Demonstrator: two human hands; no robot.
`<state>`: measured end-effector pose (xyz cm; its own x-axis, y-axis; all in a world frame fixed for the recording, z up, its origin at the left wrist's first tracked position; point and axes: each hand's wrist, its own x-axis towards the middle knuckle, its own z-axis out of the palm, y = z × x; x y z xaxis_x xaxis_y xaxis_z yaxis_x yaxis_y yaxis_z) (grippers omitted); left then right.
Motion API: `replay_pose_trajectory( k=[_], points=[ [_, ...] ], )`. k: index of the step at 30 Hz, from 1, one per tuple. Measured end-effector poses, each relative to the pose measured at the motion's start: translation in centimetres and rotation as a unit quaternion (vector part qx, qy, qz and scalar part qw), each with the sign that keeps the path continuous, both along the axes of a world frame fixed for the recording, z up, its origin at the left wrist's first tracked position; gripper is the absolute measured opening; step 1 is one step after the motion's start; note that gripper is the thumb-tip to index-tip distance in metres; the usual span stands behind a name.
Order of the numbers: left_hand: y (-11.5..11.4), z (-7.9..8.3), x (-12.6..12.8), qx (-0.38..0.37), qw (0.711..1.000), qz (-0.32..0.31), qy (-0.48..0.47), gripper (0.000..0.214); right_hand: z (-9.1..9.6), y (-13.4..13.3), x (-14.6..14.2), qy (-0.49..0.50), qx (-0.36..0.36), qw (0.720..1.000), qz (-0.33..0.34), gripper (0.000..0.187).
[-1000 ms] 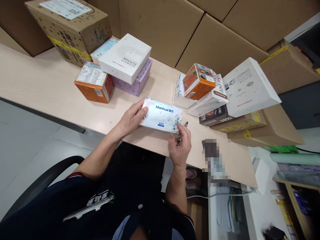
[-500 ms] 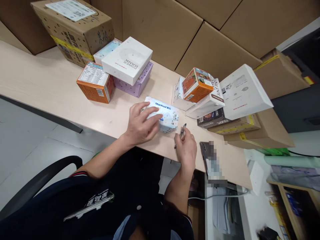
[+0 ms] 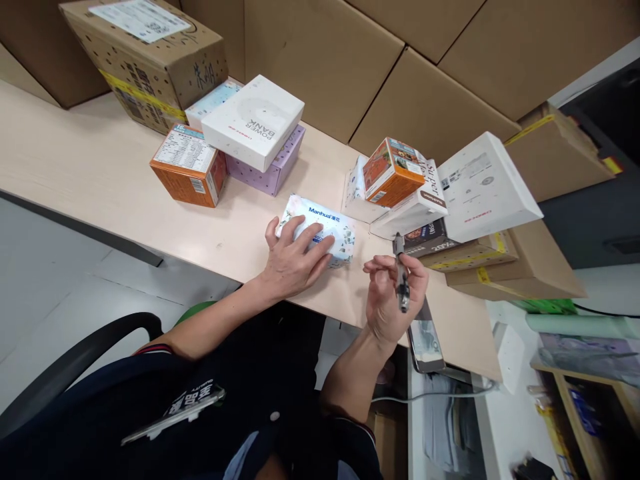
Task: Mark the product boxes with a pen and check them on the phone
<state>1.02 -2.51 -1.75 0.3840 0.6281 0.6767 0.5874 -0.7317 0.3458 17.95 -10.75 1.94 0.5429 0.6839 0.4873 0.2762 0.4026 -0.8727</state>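
Observation:
My left hand (image 3: pixel 299 257) lies with spread fingers on top of a light-blue tissue pack (image 3: pixel 345 235) printed "Manhua", which rests on the table. Held up in my right hand (image 3: pixel 390 300) is a dark pen (image 3: pixel 401 277), gripped by thumb and fingers with one end pointing away from me. That hand is raised just right of the pack, over the table's near edge. Partly behind it lies a phone (image 3: pixel 425 347) with a paper note in its case.
At the back left, a white power bank box (image 3: pixel 255 123) sits on a purple box (image 3: pixel 280 167), beside an orange box (image 3: pixel 187 167) and a large carton (image 3: pixel 195 73). A stack on the right includes another orange box (image 3: pixel 393 172) and a white box (image 3: pixel 493 193). Cardboard cartons (image 3: pixel 320 60) line the back.
My right hand has lifted the pen off the table and turned it up, moving right over the phone. My left hand has shifted slightly right and down on the tissue pack.

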Motion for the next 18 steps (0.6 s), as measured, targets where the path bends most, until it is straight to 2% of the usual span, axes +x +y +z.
replay_pose_trajectory(
  k=[5,7,9,13,18],
  points=[
    [0.0,0.3,-0.2,0.017,1.0,0.003,0.014,0.027,1.8,2.2,-2.3,-0.004,0.04,0.997,-0.07,0.014],
    [0.0,0.4,-0.3,0.031,0.999,0.006,0.027,0.028,2.3,3.0,-2.8,0.003,0.027,0.998,-0.058,0.013],
    [0.0,0.5,-0.3,0.046,0.998,0.008,0.03,0.029,2.5,3.6,-3.1,0.002,-0.002,1.0,-0.024,0.021],
    [-0.1,0.4,-0.2,0.047,0.999,0.007,0.016,0.028,1.9,4.6,-3.3,-0.045,-0.071,0.996,-0.021,0.021],
    [-0.2,0.2,-0.2,0.023,1.0,-0.003,0.011,0.028,0.4,5.0,-3.6,-0.038,-0.093,0.993,-0.056,0.027]
  ],
)
